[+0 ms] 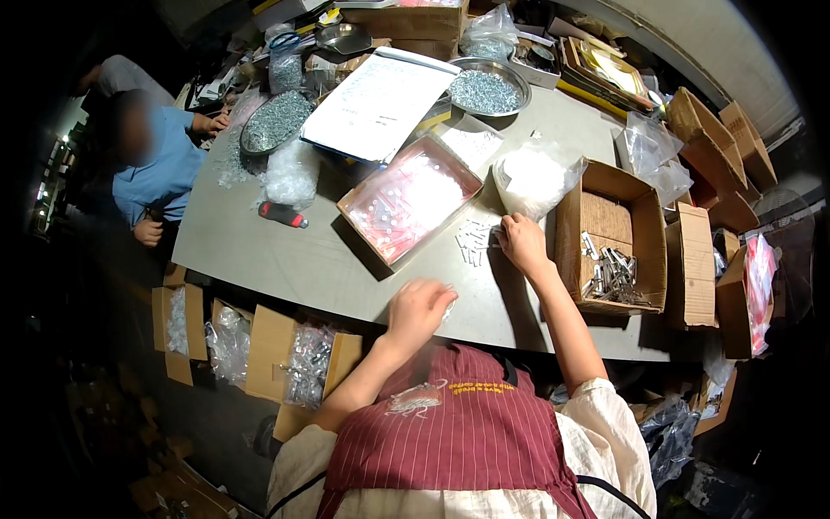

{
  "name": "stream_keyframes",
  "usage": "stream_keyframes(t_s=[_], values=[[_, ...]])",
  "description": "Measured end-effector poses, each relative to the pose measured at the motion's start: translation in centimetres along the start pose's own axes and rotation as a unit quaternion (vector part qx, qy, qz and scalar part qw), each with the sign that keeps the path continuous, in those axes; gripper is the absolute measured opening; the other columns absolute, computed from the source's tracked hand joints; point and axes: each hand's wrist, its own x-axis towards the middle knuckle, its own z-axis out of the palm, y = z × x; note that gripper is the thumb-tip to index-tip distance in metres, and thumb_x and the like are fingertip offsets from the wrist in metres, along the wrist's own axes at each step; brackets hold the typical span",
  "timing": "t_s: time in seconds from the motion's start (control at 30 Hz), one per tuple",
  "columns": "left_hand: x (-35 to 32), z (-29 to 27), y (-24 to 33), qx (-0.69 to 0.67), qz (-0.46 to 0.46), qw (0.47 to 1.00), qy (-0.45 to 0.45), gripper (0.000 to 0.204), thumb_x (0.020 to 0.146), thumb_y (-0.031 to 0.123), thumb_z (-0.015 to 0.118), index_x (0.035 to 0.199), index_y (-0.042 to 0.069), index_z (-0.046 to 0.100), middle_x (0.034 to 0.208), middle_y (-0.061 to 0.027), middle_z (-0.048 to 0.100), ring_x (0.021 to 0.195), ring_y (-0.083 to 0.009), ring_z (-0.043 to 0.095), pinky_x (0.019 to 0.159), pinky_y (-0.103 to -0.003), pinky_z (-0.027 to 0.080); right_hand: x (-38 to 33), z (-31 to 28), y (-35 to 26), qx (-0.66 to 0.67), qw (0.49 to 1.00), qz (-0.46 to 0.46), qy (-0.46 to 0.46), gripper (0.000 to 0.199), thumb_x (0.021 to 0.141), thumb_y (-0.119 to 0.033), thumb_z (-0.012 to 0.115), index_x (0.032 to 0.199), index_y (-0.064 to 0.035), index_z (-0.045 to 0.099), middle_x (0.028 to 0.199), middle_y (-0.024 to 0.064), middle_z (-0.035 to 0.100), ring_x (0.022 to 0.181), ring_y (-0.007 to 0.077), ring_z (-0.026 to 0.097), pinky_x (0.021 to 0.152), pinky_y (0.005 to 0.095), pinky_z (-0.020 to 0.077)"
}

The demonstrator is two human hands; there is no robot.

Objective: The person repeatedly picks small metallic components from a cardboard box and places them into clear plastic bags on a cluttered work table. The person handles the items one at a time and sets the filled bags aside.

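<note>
My left hand (419, 310) is curled just above the table's near edge, and a small pale piece shows at its fingertips, too blurred to name. My right hand (522, 242) has its fingers drawn together at the tabletop; whatever they pinch is hidden. Just left of it lies a small pile of slim metal pieces (472, 243). Beyond that hand stands a clear bag with white contents (529, 183). A shallow cardboard box (363, 227) of small clear bags and pale parts sits between the hands and the papers.
At right, an open cardboard box (609, 177) holds metal fittings. Bowls of screws, one a metal bowl (521, 84), stand at the back near a clipboard with papers (380, 104). A red-black tool (283, 215) lies at left. Another person (160, 164) is at the table's left side.
</note>
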Motion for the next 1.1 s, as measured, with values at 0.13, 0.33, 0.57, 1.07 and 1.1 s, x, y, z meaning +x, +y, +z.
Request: stream_keyframes(t_s=[0.13, 0.33, 0.57, 1.07, 1.1], values=[[-0.1, 1.3, -1.0, -0.012, 0.055, 0.998, 0.015, 0.017, 0.087, 0.017, 0.072, 0.100, 0.009, 0.077, 0.088, -0.0109, 0.066, 0.086, -0.0324, 0.063, 0.076, -0.043, 0.051, -0.4, 1.2, 0.1, -0.074, 0.994, 0.055, -0.050, 0.012, 0.085, -0.013, 0.064, 0.087, -0.0014, 0.066, 0.083, 0.0125, 0.065, 0.084, 0.0322, 0.067, 0.077, 0.0457, 0.0530], [0.7, 1.7, 0.1, 0.011, 0.108, 0.994, 0.024, 0.011, 0.084, 0.014, 0.076, 0.083, 0.006, 0.068, 0.082, -0.0116, 0.061, 0.083, -0.0356, 0.060, 0.075, -0.046, 0.049, -0.2, 0.7, 1.1, -0.137, 0.989, -0.060, -0.001, 0.011, 0.083, -0.015, 0.064, 0.082, -0.0049, 0.067, 0.082, 0.0113, 0.067, 0.078, 0.0305, 0.067, 0.072, 0.0407, 0.0478], [1.7, 2.1, 0.5, 0.015, 0.108, 0.993, 0.043, 0.017, 0.082, 0.016, 0.079, 0.093, 0.006, 0.070, 0.093, -0.0099, 0.061, 0.092, -0.0324, 0.061, 0.081, -0.041, 0.051, -1.7, -2.5, 0.6, 0.323, 0.928, 0.176, 0.050, 0.019, 0.084, -0.016, 0.073, 0.092, 0.0011, 0.069, 0.089, 0.0111, 0.070, 0.089, 0.0256, 0.067, 0.086, 0.0364, 0.0500], [3.3, 3.4, 1.5, -0.032, 0.141, 0.989, -0.027, 0.034, 0.078, 0.006, 0.073, 0.111, 0.001, 0.066, 0.105, -0.0145, 0.061, 0.102, -0.0359, 0.059, 0.089, -0.045, 0.050, -5.6, -10.2, -6.1, 0.261, 0.955, -0.137, 0.036, 0.028, 0.079, -0.013, 0.070, 0.107, -0.0097, 0.072, 0.120, 0.0068, 0.066, 0.118, 0.0318, 0.055, 0.108, 0.0451, 0.0386], [3.3, 3.3, 1.7, -0.042, 0.138, 0.989, -0.032, 0.034, 0.078, 0.005, 0.073, 0.111, 0.001, 0.066, 0.106, -0.0150, 0.061, 0.103, -0.0362, 0.059, 0.090, -0.045, 0.050, -5.9, -10.7, -6.1, 0.266, 0.954, -0.128, 0.042, 0.030, 0.078, -0.011, 0.069, 0.108, -0.0098, 0.073, 0.119, 0.0070, 0.066, 0.118, 0.0319, 0.055, 0.108, 0.0451, 0.0384]])
